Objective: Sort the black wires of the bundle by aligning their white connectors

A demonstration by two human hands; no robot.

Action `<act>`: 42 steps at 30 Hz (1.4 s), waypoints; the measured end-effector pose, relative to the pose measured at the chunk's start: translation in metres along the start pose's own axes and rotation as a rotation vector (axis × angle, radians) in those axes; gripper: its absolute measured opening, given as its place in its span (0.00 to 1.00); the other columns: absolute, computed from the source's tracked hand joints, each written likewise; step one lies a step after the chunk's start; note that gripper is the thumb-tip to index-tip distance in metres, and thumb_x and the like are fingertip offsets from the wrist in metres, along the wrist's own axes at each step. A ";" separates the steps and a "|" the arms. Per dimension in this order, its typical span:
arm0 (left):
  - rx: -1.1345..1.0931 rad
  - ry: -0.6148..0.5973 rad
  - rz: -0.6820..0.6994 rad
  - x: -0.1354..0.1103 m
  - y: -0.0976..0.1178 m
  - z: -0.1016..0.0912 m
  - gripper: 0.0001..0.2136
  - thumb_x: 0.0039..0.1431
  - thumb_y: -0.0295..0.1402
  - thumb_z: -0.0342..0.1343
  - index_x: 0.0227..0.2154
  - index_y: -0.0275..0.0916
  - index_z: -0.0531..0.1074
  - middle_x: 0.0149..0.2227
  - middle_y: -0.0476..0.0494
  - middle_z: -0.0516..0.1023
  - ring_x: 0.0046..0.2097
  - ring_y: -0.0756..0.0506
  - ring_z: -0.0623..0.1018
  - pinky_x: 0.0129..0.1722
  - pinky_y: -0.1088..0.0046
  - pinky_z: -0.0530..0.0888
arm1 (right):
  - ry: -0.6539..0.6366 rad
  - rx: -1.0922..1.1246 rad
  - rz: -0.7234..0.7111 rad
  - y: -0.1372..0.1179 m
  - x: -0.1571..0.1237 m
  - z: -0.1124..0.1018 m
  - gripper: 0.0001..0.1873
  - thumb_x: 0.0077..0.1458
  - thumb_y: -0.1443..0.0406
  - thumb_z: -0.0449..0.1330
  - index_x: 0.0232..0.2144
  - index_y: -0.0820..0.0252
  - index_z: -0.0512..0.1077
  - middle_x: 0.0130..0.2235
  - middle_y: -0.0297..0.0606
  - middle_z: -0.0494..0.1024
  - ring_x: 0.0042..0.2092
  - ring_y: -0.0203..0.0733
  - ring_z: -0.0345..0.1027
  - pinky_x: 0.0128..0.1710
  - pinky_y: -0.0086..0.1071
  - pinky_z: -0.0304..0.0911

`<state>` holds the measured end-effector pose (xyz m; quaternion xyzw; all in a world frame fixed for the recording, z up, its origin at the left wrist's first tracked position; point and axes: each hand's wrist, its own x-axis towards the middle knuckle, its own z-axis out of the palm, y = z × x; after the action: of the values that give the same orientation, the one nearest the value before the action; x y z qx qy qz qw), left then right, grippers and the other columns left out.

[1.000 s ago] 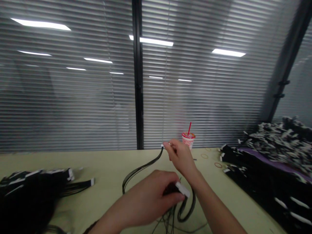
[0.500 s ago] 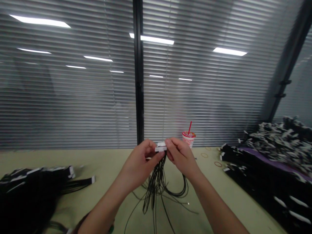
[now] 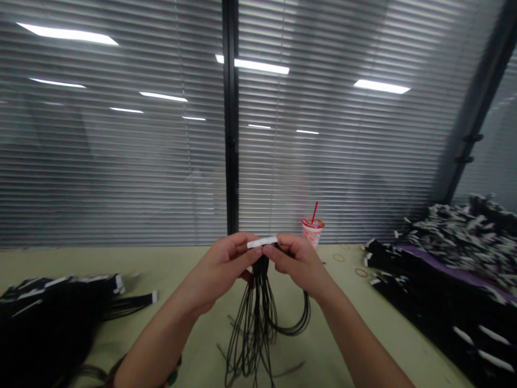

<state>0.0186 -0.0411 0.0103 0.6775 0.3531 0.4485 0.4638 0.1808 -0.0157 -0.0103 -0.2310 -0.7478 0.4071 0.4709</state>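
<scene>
Cable pile (image 3: pixel 44 318) blurred, edge-cut

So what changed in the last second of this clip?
The left hand rose from the table to meet the right hand; both now pinch the white connectors together, with the black wire bundle lifted and hanging below. The drink cup and cable piles stayed put.

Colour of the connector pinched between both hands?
White connector, on black wires; clearest in the head view.
</scene>
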 end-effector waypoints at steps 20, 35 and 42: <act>0.264 -0.205 -0.072 0.001 -0.006 -0.014 0.11 0.49 0.29 0.51 0.38 0.39 0.67 0.30 0.47 0.72 0.32 0.48 0.73 0.32 0.71 0.70 | 0.148 -0.281 0.055 0.018 0.002 -0.007 0.14 0.56 0.57 0.49 0.27 0.63 0.61 0.27 0.35 0.65 0.29 0.31 0.59 0.27 0.25 0.60; 0.054 -0.146 -0.195 -0.004 0.001 -0.016 0.17 0.51 0.31 0.50 0.45 0.41 0.63 0.19 0.56 0.57 0.17 0.57 0.54 0.14 0.83 0.49 | -0.184 0.082 0.169 0.007 0.001 0.006 0.12 0.55 0.60 0.52 0.36 0.63 0.64 0.30 0.34 0.66 0.29 0.29 0.63 0.28 0.26 0.67; 0.281 -0.134 0.163 0.002 -0.003 -0.012 0.16 0.54 0.36 0.50 0.47 0.43 0.64 0.37 0.46 0.72 0.40 0.47 0.71 0.40 0.71 0.68 | -0.204 0.077 0.112 0.002 -0.001 -0.001 0.11 0.55 0.60 0.52 0.34 0.64 0.65 0.30 0.34 0.67 0.31 0.29 0.64 0.32 0.25 0.66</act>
<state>0.0084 -0.0344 0.0104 0.7904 0.3246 0.3848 0.3491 0.1819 -0.0145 -0.0125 -0.2118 -0.7616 0.4826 0.3772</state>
